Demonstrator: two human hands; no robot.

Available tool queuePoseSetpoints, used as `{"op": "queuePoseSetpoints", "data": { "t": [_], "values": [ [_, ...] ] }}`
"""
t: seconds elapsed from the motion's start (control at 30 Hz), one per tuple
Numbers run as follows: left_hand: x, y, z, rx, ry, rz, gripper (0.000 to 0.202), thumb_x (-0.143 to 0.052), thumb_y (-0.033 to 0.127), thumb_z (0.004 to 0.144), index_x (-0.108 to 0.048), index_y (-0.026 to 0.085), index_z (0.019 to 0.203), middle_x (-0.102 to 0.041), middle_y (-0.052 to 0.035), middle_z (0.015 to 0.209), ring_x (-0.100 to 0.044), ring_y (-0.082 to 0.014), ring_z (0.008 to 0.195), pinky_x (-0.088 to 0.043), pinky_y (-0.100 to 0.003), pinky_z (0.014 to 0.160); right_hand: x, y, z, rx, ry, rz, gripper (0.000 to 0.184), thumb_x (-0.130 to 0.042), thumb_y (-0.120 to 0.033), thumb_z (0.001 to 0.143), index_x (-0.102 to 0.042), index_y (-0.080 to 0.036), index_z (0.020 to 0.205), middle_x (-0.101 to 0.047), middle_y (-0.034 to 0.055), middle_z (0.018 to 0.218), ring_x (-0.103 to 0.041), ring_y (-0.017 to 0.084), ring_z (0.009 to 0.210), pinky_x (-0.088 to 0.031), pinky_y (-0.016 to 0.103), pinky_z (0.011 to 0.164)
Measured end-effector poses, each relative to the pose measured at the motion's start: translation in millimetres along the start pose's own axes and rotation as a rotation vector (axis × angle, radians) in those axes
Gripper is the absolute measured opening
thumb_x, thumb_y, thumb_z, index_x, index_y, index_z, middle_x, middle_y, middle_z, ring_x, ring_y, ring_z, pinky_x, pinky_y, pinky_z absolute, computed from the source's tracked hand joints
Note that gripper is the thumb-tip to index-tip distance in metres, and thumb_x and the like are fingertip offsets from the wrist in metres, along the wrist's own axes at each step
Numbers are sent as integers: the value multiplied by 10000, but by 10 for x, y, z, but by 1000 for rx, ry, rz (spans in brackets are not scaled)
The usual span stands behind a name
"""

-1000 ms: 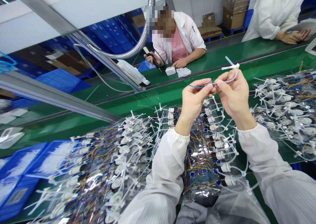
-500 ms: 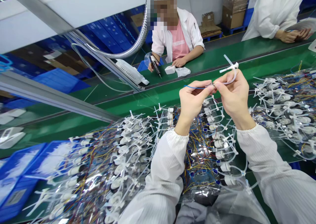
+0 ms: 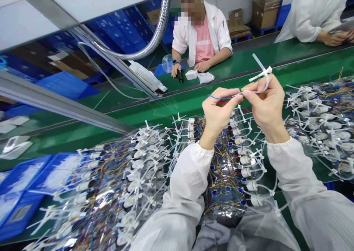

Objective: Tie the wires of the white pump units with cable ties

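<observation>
My left hand [image 3: 217,111] and my right hand [image 3: 267,101] are raised over the bench, fingertips almost touching. The left pinches a small thin part whose kind I cannot make out, with a blue wire [image 3: 218,97] trailing to the left. Between my right thumb and fingers runs a soft clear tube [image 3: 264,87], curving up to a white T-shaped connector [image 3: 267,71] with short tube pieces on it. Whether the parts join at the fingertips is hidden. Below lie rows of small assemblies [image 3: 250,170] with white round parts, tubes and coloured wires.
More wired assemblies [image 3: 138,177] spread to the left, others [image 3: 326,125] to the right. Blue bins [image 3: 20,214] with white pieces stand far left. A metal post [image 3: 69,107] and flexible metal hose [image 3: 146,53] cross above. Opposite, a co-worker [image 3: 203,33] handles a black tool [image 3: 180,76].
My hands keep the same pinch and appear slightly further right in view. The co-worker's tool hand has come down to the bench, and the tool now points toward me.
</observation>
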State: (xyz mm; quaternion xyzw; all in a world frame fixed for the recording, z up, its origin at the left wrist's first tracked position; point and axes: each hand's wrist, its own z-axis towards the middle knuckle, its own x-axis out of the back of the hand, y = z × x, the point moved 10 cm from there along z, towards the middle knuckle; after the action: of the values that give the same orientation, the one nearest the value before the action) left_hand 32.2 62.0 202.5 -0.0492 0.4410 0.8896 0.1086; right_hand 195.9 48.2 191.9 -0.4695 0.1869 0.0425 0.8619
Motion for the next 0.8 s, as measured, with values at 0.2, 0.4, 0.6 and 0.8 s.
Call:
{"op": "queuePoseSetpoints", "data": {
  "t": [0.2,0.4,0.6,0.8],
  "values": [
    [7,44,5,-52,2,37,354,-983,565,807,-871,252,930,-798,-27,924,-776,-175,859,-657,-339,801,22,27,36,-22,-31,24,601,-1028,-518,738,-558,-322,1058,-737,-20,956,-791,254,1034,-728,470,914],
    [63,75,26,-105,13,114,299,-1016,492,782,-875,256,897,-802,-34,896,-762,-186,861,-635,-341,804,23,11,55,32,-49,3,613,-1032,-562,727,-531,-301,962,-733,-28,884,-793,257,1010,-714,469,907],
    [64,44,37,-100,-50,135,212,-994,414,826,-881,256,909,-808,-39,908,-764,-192,886,-622,-342,828,-3,43,32,-16,-83,5,630,-1057,-522,701,-525,-290,946,-748,-6,955,-787,282,1069,-708,489,916],
    [95,14,75,-68,-76,113,232,-1008,423,807,-874,254,894,-791,-36,885,-757,-198,891,-620,-352,839,-20,25,30,-71,-104,1,531,-1053,-407,726,-570,-269,901,-733,-2,908,-792,238,982,-716,425,885]
  ]
}}
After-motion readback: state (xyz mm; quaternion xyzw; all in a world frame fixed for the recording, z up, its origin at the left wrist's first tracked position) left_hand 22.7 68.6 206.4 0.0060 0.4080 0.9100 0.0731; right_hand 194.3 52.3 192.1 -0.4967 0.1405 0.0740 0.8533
